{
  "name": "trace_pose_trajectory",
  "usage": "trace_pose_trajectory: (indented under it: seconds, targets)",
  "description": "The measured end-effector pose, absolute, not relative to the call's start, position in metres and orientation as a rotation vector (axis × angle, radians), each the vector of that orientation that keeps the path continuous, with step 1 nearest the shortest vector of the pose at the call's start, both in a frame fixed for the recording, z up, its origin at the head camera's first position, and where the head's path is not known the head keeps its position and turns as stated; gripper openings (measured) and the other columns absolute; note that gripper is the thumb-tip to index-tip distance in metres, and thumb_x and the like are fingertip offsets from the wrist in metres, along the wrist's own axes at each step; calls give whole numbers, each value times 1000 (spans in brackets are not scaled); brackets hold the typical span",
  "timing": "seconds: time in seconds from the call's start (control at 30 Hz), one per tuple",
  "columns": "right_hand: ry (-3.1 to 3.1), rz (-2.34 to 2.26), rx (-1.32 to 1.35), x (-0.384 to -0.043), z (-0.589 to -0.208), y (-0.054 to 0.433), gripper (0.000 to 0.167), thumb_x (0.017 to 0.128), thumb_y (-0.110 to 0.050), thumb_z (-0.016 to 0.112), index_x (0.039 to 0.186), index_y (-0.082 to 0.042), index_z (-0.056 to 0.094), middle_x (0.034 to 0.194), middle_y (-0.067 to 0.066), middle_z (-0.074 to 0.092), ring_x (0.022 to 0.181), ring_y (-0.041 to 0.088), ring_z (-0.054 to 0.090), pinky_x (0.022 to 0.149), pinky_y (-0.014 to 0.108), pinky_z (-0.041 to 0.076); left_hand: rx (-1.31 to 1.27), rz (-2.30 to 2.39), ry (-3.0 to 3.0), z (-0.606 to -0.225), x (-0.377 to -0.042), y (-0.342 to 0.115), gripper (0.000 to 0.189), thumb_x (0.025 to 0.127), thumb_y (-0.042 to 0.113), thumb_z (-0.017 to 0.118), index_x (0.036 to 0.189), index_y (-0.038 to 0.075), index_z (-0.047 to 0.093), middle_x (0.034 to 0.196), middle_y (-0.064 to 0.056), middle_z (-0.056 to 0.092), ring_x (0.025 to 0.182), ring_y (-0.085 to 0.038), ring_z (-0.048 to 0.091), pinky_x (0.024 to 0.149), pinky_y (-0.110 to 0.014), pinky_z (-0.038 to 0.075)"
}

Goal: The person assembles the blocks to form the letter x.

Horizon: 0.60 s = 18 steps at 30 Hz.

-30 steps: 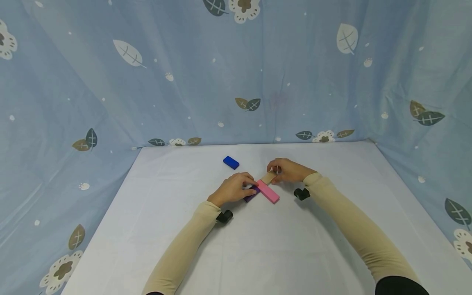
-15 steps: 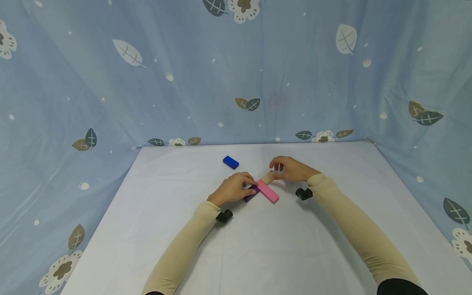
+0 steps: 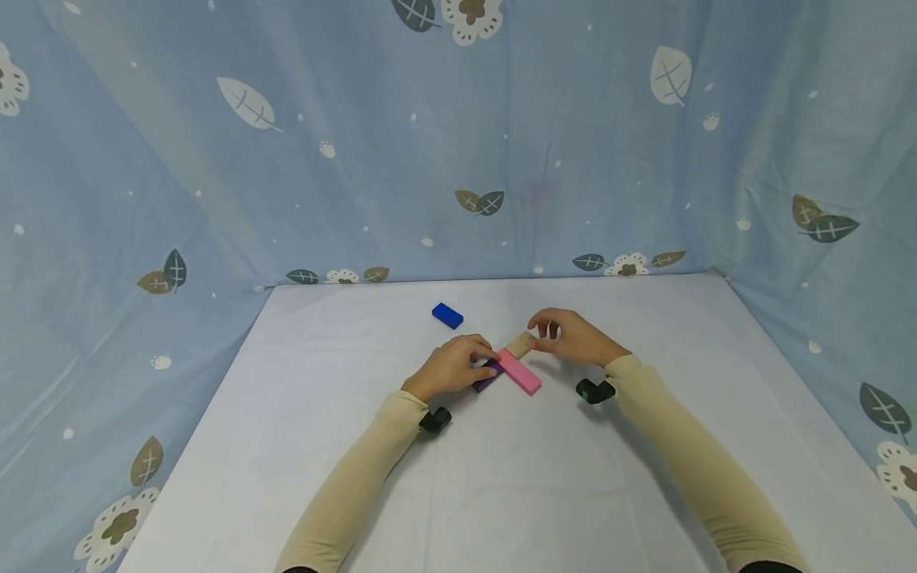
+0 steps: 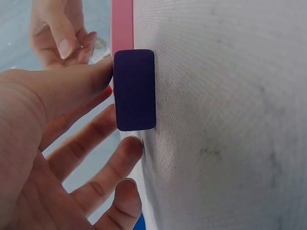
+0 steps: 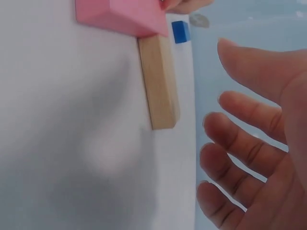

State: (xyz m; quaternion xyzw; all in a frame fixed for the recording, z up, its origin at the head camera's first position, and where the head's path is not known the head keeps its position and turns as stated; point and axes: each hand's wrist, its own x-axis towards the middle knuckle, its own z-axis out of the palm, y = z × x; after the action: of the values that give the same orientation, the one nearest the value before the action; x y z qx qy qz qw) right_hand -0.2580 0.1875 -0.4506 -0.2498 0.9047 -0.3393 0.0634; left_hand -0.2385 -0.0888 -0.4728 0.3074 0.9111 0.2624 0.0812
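In the head view my left hand [image 3: 453, 364] rests at a purple block [image 3: 487, 377] and the near part of a pink block [image 3: 521, 374]. The left wrist view shows the purple block's [image 4: 135, 91] end face, with the thumb and fingertips laid along its top side. On the far side of the pink block, a plain wooden block [image 3: 519, 344] meets its edge, its length running away to the right. My right hand [image 3: 576, 336] hovers by that block's outer end, fingers loosely bent. In the right wrist view a gap separates them from the wooden block [image 5: 158, 81].
A blue block [image 3: 447, 315] lies alone further back on the white-covered table [image 3: 530, 493]. Behind the table's far edge hangs a blue patterned curtain [image 3: 401, 159]. Small black cameras sit at both wrists.
The right hand has let go of the wooden block and drawn back slightly to the right. The left hand and the blocks stay about where they were.
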Motion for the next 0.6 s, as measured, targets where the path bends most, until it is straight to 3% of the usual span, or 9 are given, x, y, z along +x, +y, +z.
trace_pose_trajectory:
  seconds: [0.6]
  targets:
    - [2772, -1162, -683, -232, -458, 179, 35, 95, -23, 77, 124, -6, 69, 96, 5, 64, 90, 20, 57, 72, 31, 48, 895, 776, 2727, -470, -237, -88, 30, 97, 31, 74, 125, 19, 77, 127, 2, 70, 106, -16, 64, 88, -37, 55]
